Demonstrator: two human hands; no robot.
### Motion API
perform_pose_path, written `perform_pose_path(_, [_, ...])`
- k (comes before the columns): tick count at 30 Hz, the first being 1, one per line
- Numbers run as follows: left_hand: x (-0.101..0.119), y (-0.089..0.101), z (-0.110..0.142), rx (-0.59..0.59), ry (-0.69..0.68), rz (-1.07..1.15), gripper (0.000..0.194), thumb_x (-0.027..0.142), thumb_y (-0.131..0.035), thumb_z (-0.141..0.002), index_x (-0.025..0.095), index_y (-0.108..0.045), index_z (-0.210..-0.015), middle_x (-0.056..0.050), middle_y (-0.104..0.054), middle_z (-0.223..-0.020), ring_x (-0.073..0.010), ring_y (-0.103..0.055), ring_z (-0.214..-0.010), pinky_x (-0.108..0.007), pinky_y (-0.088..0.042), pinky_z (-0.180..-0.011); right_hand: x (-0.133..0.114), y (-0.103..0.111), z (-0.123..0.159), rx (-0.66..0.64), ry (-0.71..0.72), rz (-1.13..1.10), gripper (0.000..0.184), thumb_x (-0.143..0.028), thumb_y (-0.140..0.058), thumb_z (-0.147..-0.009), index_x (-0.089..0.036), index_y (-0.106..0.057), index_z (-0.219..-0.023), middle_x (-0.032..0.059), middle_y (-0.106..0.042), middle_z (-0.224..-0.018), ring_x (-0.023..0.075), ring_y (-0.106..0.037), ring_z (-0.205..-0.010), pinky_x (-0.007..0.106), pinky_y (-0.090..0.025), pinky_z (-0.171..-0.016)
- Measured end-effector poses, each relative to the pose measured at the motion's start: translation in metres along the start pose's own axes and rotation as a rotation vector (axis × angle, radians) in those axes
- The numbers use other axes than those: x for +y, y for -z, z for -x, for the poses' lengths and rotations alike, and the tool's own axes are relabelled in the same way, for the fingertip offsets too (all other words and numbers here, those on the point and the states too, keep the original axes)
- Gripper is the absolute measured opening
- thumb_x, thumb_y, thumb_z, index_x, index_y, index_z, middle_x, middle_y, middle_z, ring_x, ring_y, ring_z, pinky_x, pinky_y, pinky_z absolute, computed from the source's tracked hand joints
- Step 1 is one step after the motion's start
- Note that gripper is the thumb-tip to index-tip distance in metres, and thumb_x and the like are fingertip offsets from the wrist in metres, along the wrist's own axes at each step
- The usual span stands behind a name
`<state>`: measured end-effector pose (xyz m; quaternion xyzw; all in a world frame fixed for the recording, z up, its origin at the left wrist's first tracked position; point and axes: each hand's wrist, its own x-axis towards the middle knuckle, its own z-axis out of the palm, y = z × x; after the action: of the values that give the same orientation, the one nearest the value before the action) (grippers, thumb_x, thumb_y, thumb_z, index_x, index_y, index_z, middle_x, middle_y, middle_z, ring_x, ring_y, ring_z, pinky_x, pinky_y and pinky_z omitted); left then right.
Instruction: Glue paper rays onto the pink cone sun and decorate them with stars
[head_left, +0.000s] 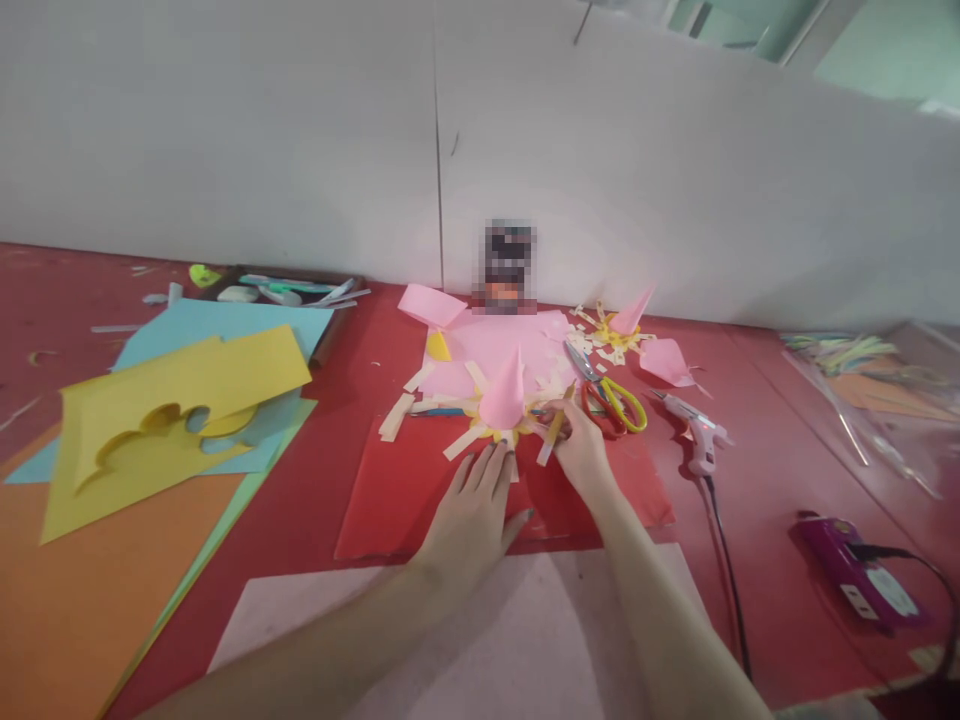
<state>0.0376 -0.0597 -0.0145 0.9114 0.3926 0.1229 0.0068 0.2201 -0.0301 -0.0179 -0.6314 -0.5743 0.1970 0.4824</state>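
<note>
A pink paper cone [502,395] stands on a yellow paper flower with pale strips [465,442] sticking out around it. My left hand [472,500] lies flat with fingers stretched, its fingertips touching the near side of the flower. At the flower's right side, my right hand [581,440] is closed on a slim yellow stick, apparently a pencil [555,425], beside one pale strip. Both the flower and my hands are over a red board [397,490]. Scissors with yellow and red handles [622,405] lie just beyond my right hand.
A second pink cone [631,315] stands among pale scraps behind the scissors. To the right are a glue gun [703,440] with a cord and a purple power strip [855,570]. Coloured paper sheets [150,420] and a dark tray [326,335] occupy the left. A white wall [225,130] closes the back.
</note>
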Motion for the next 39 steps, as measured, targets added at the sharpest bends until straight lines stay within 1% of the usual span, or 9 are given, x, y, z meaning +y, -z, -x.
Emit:
perform_pose_path(3, [0.000, -0.001, 0.001, -0.002, 0.003, -0.002, 0.054, 0.041, -0.033, -0.091, 0.007, -0.040, -0.132, -0.015, -0.044, -0.136, -0.0274, -0.038, -0.127, -0.043, -0.032, -0.104, -0.009, 0.008, 0.002, 0.199, 0.057, 0.103, 0.019, -0.036, -0.054, -0.081, -0.021, -0.059, -0.092, 0.0055, -0.063, -0.083, 0.0197, -0.059, -0.081, 0.034, -0.047, -0.074])
perform_pose_path(6, [0.000, -0.001, 0.001, -0.017, -0.006, -0.015, 0.055, 0.042, -0.031, -0.091, 0.006, -0.042, -0.131, -0.016, -0.044, -0.136, -0.0276, -0.038, -0.127, -0.042, -0.032, -0.104, -0.019, 0.011, 0.003, 0.382, 0.042, -0.088, 0.024, -0.037, -0.042, -0.088, -0.020, -0.058, -0.093, 0.0032, -0.062, -0.072, 0.0162, -0.059, -0.069, 0.031, -0.047, -0.068])
perform_pose_path(8, [0.000, 0.000, 0.001, -0.032, -0.012, -0.025, 0.055, 0.041, -0.031, -0.091, 0.005, -0.043, -0.131, -0.015, -0.043, -0.137, -0.0280, -0.038, -0.127, -0.042, -0.032, -0.104, -0.024, 0.007, 0.004, 0.409, -0.015, -0.225, 0.030, -0.041, -0.039, -0.090, -0.019, -0.059, -0.090, 0.0025, -0.061, -0.067, 0.0151, -0.058, -0.063, 0.029, -0.047, -0.060])
perform_pose_path(15, [0.001, 0.003, 0.000, -0.057, -0.018, -0.018, 0.052, 0.039, -0.031, -0.091, 0.006, -0.045, -0.129, -0.015, -0.042, -0.138, -0.0282, -0.038, -0.127, -0.044, -0.032, -0.103, -0.030, -0.020, 0.012, 0.162, -0.046, -0.437, 0.029, -0.039, -0.050, -0.085, -0.018, -0.061, -0.068, -0.0043, -0.047, -0.047, 0.0085, -0.044, -0.042, 0.022, -0.036, -0.045])
perform_pose_path(19, [0.002, 0.005, 0.000, -0.068, -0.024, -0.023, 0.052, 0.039, -0.030, -0.091, 0.006, -0.047, -0.127, -0.015, -0.042, -0.138, -0.0290, -0.040, -0.125, -0.044, -0.034, -0.103, -0.029, -0.024, 0.010, -0.014, -0.151, -0.525, 0.034, -0.042, -0.050, -0.084, -0.018, -0.058, -0.062, -0.0049, -0.045, -0.045, 0.0064, -0.037, -0.036, 0.022, -0.027, -0.036])
perform_pose_path(22, [0.003, 0.009, 0.001, -0.071, 0.005, -0.016, 0.050, 0.039, -0.033, -0.090, 0.008, -0.048, -0.127, -0.016, -0.044, -0.136, -0.0293, -0.040, -0.125, -0.045, -0.034, -0.102, -0.028, -0.024, 0.005, -0.021, -0.229, -0.574, 0.032, -0.043, -0.046, -0.084, -0.019, -0.057, -0.066, -0.0059, -0.044, -0.043, 0.0066, -0.036, -0.033, 0.021, -0.027, -0.035])
perform_pose_path(27, [0.006, 0.013, 0.004, -0.076, 0.096, -0.043, 0.050, 0.041, -0.037, -0.089, 0.015, -0.044, -0.130, -0.018, -0.045, -0.134, -0.0332, -0.037, -0.127, -0.056, -0.031, -0.100, -0.028, -0.024, 0.003, -0.008, -0.235, -0.588, 0.030, -0.041, -0.044, -0.086, -0.018, -0.056, -0.069, -0.0063, -0.046, -0.043, 0.0074, -0.043, -0.035, 0.021, -0.032, -0.039])
perform_pose_path(35, [0.003, 0.007, 0.005, -0.076, 0.065, -0.096, 0.062, 0.047, -0.039, -0.087, 0.011, -0.033, -0.137, -0.020, -0.041, -0.137, -0.0342, -0.036, -0.127, -0.057, -0.029, -0.100, -0.029, -0.025, 0.004, -0.014, -0.252, -0.586, 0.033, -0.044, -0.045, -0.085, -0.018, -0.056, -0.067, -0.0035, -0.053, -0.049, 0.0084, -0.046, -0.037, 0.022, -0.036, -0.040])
perform_pose_path(39, [0.003, 0.010, 0.004, -0.072, 0.063, -0.113, 0.063, 0.047, -0.041, -0.086, 0.006, -0.037, -0.134, -0.021, -0.042, -0.136, -0.0344, -0.037, -0.126, -0.056, -0.030, -0.100, -0.027, -0.024, 0.004, -0.009, -0.249, -0.535, 0.036, -0.045, -0.044, -0.085, -0.018, -0.055, -0.064, -0.0021, -0.056, -0.051, 0.0077, -0.045, -0.036, 0.022, -0.037, -0.039])
